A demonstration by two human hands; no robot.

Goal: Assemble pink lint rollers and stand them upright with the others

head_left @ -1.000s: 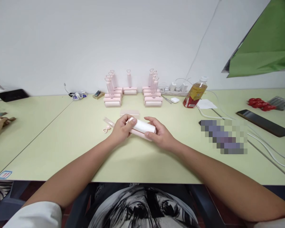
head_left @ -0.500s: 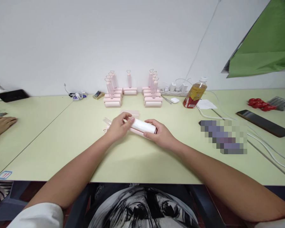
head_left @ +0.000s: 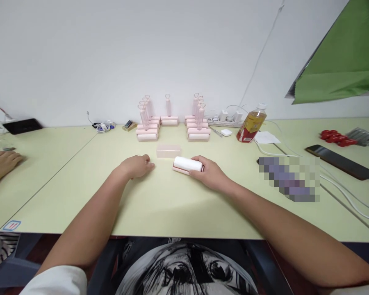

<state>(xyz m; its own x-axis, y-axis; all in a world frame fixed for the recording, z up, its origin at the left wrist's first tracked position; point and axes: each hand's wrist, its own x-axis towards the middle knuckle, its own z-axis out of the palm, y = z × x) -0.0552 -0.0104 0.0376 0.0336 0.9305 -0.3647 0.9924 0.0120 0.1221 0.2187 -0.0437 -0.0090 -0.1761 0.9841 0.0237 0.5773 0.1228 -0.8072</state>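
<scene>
My right hand (head_left: pixel 212 174) is closed around one end of a lint roller head, with a white paper roll (head_left: pixel 188 164) lying in a pink holder (head_left: pixel 181 170). It is held low over the table, tilted slightly. To its left, my left hand (head_left: pixel 137 166) is curled with the palm down near the tabletop; what its fingers hold is hidden beneath it. A translucent pink cover (head_left: pixel 168 151) sits on the table just beyond and between the hands.
Assembled pink lint rollers stand in a left row (head_left: pixel 147 132), a right row (head_left: pixel 198 132) and singly in the middle (head_left: pixel 169 119). Rightward are a drink bottle (head_left: pixel 251 125), cables, a phone (head_left: pixel 341 162) and red-handled tools (head_left: pixel 338 137). Another person's hand (head_left: pixel 6 159) rests far left.
My left hand has let go of the lint roller head and moved left and down, over where a clear handle lay. That handle no longer shows. My right hand keeps its hold.
</scene>
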